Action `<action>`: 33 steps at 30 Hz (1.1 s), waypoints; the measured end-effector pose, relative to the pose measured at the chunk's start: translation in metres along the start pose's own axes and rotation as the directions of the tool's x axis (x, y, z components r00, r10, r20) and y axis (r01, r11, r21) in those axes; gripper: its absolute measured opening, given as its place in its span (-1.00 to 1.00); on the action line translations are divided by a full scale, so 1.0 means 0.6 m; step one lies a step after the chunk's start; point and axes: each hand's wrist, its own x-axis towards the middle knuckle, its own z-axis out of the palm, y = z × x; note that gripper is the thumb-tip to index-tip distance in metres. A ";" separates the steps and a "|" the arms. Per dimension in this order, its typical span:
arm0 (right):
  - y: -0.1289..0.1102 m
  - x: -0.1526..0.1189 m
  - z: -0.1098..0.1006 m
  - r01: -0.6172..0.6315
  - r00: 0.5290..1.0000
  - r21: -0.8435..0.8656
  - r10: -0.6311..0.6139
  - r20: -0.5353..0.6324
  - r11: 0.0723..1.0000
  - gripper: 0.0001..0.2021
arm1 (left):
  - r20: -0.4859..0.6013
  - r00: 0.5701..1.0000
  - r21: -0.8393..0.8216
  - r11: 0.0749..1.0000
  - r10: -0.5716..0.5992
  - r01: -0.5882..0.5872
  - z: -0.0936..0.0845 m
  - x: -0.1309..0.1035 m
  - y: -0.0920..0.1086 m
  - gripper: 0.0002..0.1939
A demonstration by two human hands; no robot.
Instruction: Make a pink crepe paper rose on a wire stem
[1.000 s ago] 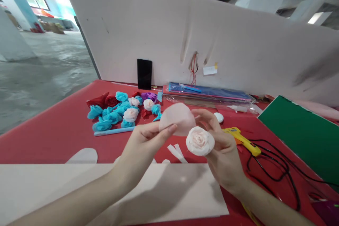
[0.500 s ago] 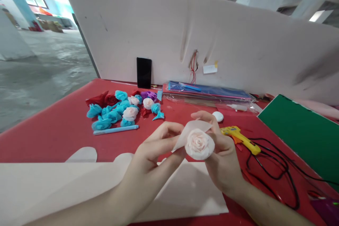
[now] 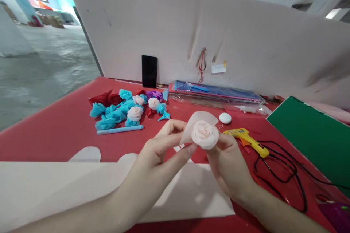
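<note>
A pale pink paper rose is held up between both hands, its layered face toward the camera. A loose pale petal curves around its upper left side. My left hand pinches the petal between thumb and fingers at the rose's left edge. My right hand is closed around the base of the rose from below and the right; its fingertips are partly hidden behind the flower. Beneath the hands lies a large pale sheet, with rounded pale petal pieces at its far edge.
Blue, red, pink and purple paper flowers lie at the back left beside a light blue pen. A yellow glue gun with a black cable lies right, near a white round object and a green board.
The rose and both hands have risen slightly. The petal now wraps more around the rose's upper left, and my right hand's fingers have moved down behind the flower.
</note>
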 end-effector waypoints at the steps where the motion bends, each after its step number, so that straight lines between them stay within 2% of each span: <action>1: -0.001 0.001 0.001 -0.017 1.000 0.007 0.017 -0.004 1.000 -0.83 | 0.005 0.999 -0.022 0.999 -0.035 0.036 -0.001 0.001 0.000 -0.76; 5: -0.003 0.003 0.003 -0.059 0.998 0.050 0.060 -0.014 0.997 -0.83 | 0.017 0.987 -0.077 0.984 -0.162 0.163 -0.002 0.006 -0.005 -0.74; 11: 0.000 0.008 0.002 -0.133 0.989 0.059 0.136 -0.060 0.989 -0.80 | 0.012 0.977 -0.051 0.976 -0.213 0.213 -0.005 0.010 -0.008 -0.76; 16: 0.000 0.012 -0.002 -0.143 0.988 0.022 0.144 -0.055 0.989 -0.80 | 0.001 0.977 -0.037 0.976 -0.214 0.214 -0.009 0.011 -0.012 -0.78; 22: -0.003 0.012 -0.005 -0.073 0.997 -0.042 0.072 -0.037 0.996 -0.82 | -0.003 0.980 0.006 0.980 -0.197 0.197 -0.015 0.021 -0.015 -0.81; 29: -0.002 0.009 -0.005 -0.049 0.997 -0.119 0.042 -0.062 0.992 -0.86 | -0.034 0.984 0.063 0.982 -0.175 0.176 -0.016 0.024 -0.012 -0.86; 33: 0.001 0.010 -0.004 -0.077 0.993 -0.115 0.066 -0.099 0.990 -0.95 | -0.043 0.983 0.043 0.983 -0.179 0.181 -0.014 0.022 -0.013 -0.86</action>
